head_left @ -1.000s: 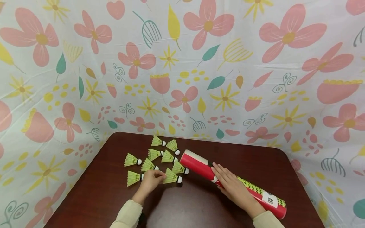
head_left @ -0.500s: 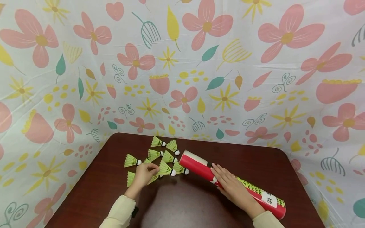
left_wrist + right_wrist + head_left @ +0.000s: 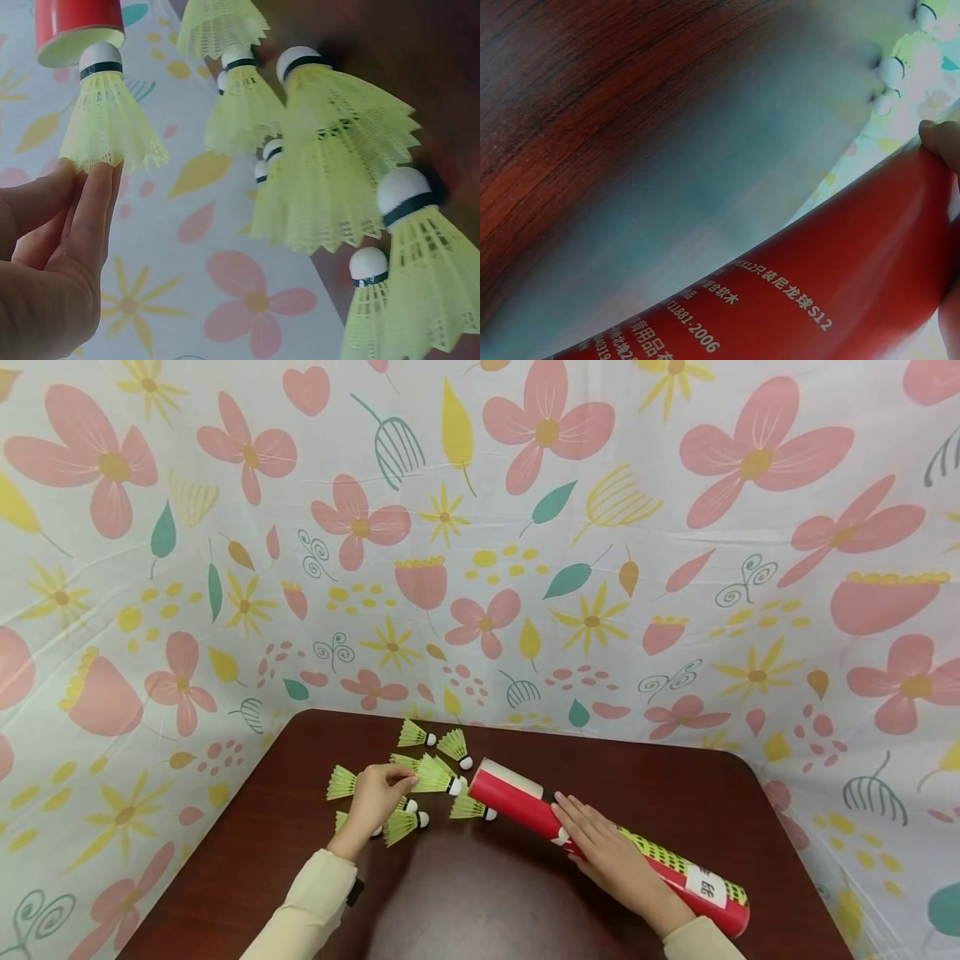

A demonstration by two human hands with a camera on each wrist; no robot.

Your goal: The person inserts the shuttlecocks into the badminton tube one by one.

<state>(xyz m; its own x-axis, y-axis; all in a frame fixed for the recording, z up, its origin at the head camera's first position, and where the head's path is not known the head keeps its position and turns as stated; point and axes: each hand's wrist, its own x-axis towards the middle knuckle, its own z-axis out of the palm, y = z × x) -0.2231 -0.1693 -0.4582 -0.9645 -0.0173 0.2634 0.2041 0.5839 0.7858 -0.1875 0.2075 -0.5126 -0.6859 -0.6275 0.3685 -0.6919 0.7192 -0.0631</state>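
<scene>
Yellow shuttlecock [image 3: 433, 774] held at the mouth of a red tube [image 3: 517, 802]

The person's left hand [image 3: 378, 797] pinches the edge of the shuttlecock's skirt between thumb and fingertips, its fingers [image 3: 88, 214] nearly closed on the netting. The white base, ringed in black, points toward the tube. In the left wrist view the base overlaps the rim of the tube's open end, though whether the two touch cannot be told.

The right hand [image 3: 611, 852] lies across the middle of the tube, its fingers extended close together over the upper side. The tube slants over the dark wooden tabletop [image 3: 480, 893], its mouth toward the left and its other end nearer the person, at the right. Yellow netting is printed along one side, and a white label [image 3: 707, 885] with dark characters sits near that lower end. The right wrist view shows pale lettering on the red wall, including "S12".

More yellow shuttlecocks [image 3: 405, 827] lie in a loose group left of the tube, some partly hidden by the left hand. One rests just beside the tube's mouth, on the near side. Pale sleeves [image 3: 315, 885] cover both forearms. Behind the tabletop hangs a white flowered cloth [image 3: 480, 539].
</scene>
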